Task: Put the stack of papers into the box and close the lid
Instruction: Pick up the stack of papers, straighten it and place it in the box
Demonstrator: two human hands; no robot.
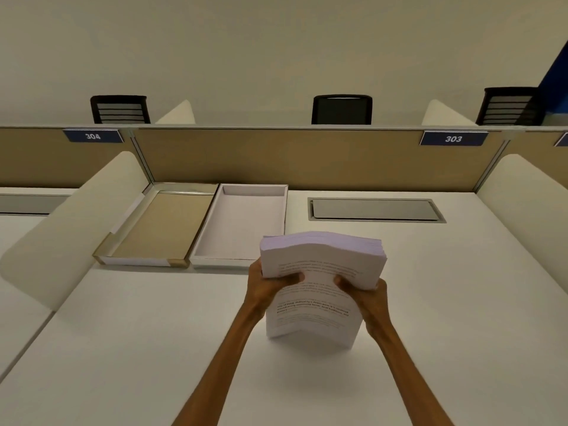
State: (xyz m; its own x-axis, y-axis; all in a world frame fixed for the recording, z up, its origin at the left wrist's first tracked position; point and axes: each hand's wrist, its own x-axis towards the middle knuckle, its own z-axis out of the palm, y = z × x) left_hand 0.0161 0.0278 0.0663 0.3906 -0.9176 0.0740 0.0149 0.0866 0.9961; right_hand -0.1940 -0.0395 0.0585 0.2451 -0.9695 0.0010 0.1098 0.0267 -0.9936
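Observation:
A thick stack of printed white papers (316, 302) stands upright on its lower edge on the desk, bowed a little. My left hand (267, 284) grips its left side and my right hand (365, 290) grips its right side, thumbs across the front page. Behind and left of the stack lies the open white box (242, 229), empty, its near right corner hidden by the papers. The lid (153, 226), tan inside, lies upside down right beside the box on its left.
The white desk (153, 348) is fenced by a tan back partition (292, 158) and cream side dividers (70, 229). A grey cable hatch (375, 209) sits in the desk at the back right. Black chairs (341, 109) stand beyond the partition.

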